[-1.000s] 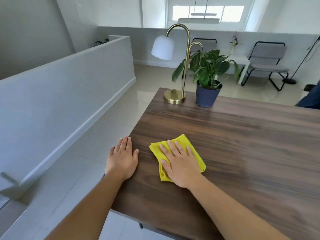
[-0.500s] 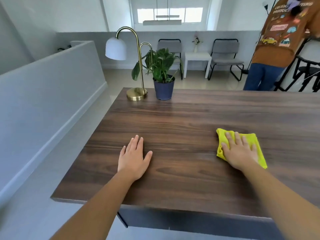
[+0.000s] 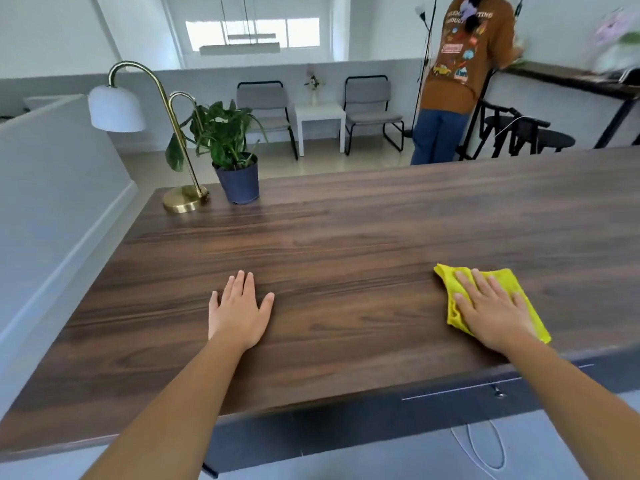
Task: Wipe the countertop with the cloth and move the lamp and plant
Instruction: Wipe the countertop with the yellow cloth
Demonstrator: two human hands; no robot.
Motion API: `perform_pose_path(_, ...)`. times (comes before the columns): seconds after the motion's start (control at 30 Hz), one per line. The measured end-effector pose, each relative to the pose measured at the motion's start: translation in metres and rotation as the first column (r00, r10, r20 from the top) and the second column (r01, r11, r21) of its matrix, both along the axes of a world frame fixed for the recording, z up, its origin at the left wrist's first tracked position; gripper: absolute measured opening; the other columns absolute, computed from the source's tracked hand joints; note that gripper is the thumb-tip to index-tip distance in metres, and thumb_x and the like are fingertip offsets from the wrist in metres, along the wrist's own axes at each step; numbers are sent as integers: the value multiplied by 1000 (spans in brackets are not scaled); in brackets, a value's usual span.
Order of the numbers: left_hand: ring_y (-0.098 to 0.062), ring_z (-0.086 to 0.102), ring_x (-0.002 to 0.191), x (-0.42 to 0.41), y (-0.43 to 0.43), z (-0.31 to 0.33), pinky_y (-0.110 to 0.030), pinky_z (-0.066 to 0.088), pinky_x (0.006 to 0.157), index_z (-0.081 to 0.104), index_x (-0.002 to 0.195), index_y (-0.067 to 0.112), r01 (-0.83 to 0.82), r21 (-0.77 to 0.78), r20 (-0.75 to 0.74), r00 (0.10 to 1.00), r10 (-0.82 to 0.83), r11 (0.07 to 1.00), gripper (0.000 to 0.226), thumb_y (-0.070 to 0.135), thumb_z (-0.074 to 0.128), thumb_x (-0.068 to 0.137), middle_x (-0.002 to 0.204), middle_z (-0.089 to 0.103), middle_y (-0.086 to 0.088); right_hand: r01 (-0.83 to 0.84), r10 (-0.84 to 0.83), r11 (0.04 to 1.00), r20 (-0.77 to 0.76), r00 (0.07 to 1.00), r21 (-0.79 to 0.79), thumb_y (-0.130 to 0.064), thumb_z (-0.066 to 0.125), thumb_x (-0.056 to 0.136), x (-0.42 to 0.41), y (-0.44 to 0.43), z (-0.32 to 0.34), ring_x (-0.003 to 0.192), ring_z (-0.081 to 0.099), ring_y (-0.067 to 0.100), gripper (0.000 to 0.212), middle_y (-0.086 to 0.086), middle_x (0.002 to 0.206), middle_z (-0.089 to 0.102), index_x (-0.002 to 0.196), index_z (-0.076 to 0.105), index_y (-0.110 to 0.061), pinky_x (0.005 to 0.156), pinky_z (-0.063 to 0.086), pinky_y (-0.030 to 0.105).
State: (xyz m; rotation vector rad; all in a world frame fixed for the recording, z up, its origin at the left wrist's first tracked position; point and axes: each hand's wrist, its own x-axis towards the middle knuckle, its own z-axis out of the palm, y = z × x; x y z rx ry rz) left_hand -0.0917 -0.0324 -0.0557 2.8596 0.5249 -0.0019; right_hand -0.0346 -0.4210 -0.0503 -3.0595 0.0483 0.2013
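Note:
A folded yellow cloth (image 3: 450,277) lies on the dark wood countertop (image 3: 363,237) near its front edge, at the right. My right hand (image 3: 490,310) presses flat on the cloth, fingers spread. My left hand (image 3: 239,311) rests palm down on bare wood at the centre, holding nothing. At the far left corner stand a brass lamp (image 3: 185,199) with a white shade and, just right of it, a leafy plant in a dark blue pot (image 3: 239,181).
A grey half wall (image 3: 52,209) runs along the left of the countertop. Beyond the far edge are two grey chairs, a small white table (image 3: 320,114) and a person in a brown shirt (image 3: 457,74) with their back turned. A drawer front (image 3: 485,393) sits below the front edge.
My right hand has slid the cloth from the left part of the countertop far to the right. My left hand has shifted from the left edge towards the centre. The view has turned right.

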Motion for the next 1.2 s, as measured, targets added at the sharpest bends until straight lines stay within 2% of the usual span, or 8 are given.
perform_pose_path(0.13,-14,1,149,1,1,-1,-42,4,120,12,152,18,1,10,10,1000,-1,1000,66,51,24,97,162,6,2,42,-42,999,-14,999,-13,-54,14,96,-21,30,0,149,-3,20,60,-3,162,-7,151,-4,-36,119,6,50)
perform_pose_path(0.37,-14,4,149,2,1,-3,-42,6,120,14,152,19,-9,21,12,1000,8,1000,65,51,26,96,162,7,3,-640,640,762,37,767,103,-60,-13,87,-101,176,-3,149,0,19,69,-7,162,3,150,6,-40,116,-6,47)
perform_pose_path(0.47,-13,3,149,2,4,-4,-41,6,121,13,152,19,1,23,15,1000,-1,1000,66,52,26,96,162,6,4,-540,531,840,129,838,53,-62,-17,84,-87,126,-1,142,32,16,77,-12,154,32,144,29,-46,113,24,47)
perform_pose_path(0.6,-13,3,149,1,4,-5,-42,6,121,13,152,19,5,32,18,1000,-6,999,66,53,25,96,162,6,4,-192,190,981,89,978,17,-72,-24,68,-58,1,-10,148,-4,9,69,-21,153,-14,134,-21,-52,118,2,41)
perform_pose_path(0.8,-14,4,149,4,4,-5,-42,6,121,13,152,19,1,29,26,1000,-2,1000,66,52,26,96,162,7,3,87,-88,996,-16,996,-18,-53,15,97,-17,-27,5,149,-3,20,57,-7,162,-6,149,-3,-42,118,8,50)
perform_pose_path(0.93,-17,15,147,6,3,-1,-43,14,118,22,150,18,-1,67,41,999,-1,998,65,52,30,95,159,18,1,-247,247,969,-26,969,-8,-61,2,89,-13,98,0,149,-7,21,65,-3,162,-9,150,-2,-39,118,1,50)
perform_pose_path(1.07,-21,29,140,16,14,7,-44,25,113,34,144,17,-28,62,98,995,22,998,61,52,36,94,153,31,0,-613,615,784,9,788,103,-70,-20,77,-52,176,-1,149,-10,18,80,-8,161,-8,149,-3,-42,116,-10,44)
perform_pose_path(1.2,-18,15,147,37,36,10,-42,17,117,22,150,18,-33,48,29,999,31,998,68,56,31,94,160,16,-1,-573,574,812,28,819,110,-75,-29,59,-25,126,-1,147,-9,8,90,-22,155,-11,143,-9,-50,116,-6,35)
